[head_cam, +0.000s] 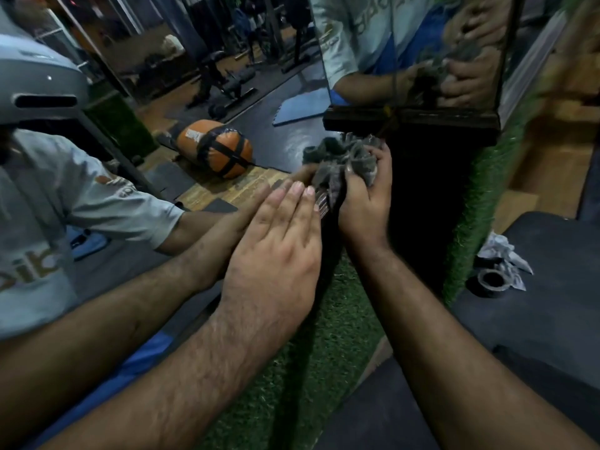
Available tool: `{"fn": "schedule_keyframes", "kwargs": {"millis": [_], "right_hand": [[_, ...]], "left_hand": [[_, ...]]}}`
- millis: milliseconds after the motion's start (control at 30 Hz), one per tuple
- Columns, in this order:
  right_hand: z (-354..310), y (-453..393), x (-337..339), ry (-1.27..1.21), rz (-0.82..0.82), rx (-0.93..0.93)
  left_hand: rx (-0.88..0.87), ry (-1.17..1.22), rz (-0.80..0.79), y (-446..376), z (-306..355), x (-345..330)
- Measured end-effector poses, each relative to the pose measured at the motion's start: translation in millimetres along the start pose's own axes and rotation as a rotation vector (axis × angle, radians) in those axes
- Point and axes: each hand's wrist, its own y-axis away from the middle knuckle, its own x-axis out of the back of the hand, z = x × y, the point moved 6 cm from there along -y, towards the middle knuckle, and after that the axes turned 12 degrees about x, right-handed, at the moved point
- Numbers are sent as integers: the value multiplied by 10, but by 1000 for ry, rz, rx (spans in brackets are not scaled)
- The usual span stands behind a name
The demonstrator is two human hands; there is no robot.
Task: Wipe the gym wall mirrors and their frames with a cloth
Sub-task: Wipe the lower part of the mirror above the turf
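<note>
Our right hand (363,196) grips the bunched cloth (344,160), soft and light, against the mirror (162,141) edge just beyond our flat, relaxed left hand (276,241) fingertips; we'd keep hold mid-bundle.

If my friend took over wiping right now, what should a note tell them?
Left hand: open, flat on the big mirror.
Right hand: grip on the bunched cloth, at the mirror's edge, just under the dark frame of the next mirror.
Done: cannot tell how much is wiped.
Left: judging from here, that frame and the glass above it probably come next.
</note>
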Motion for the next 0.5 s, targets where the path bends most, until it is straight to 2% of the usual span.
{"fn": "schedule_keyframes", "kwargs": {"millis": [167,267,333,400,500], "right_hand": [[22,115,138,116,-238,178],[95,-133,158,86,-119,46],[24,-322,125,148,-37,35],[-26,-373,55,150,-99,85],[69,-375,132,150,-109,47]], "left_hand": [[-36,-5,-54,-86,134,-97],[-110,-21,-165,-153,220,-143],[-160,-62,-240,-259,305,-138],[-197,-78,-291,-321,358,-170],[-127,58,-134,-357,357,-237]]}}
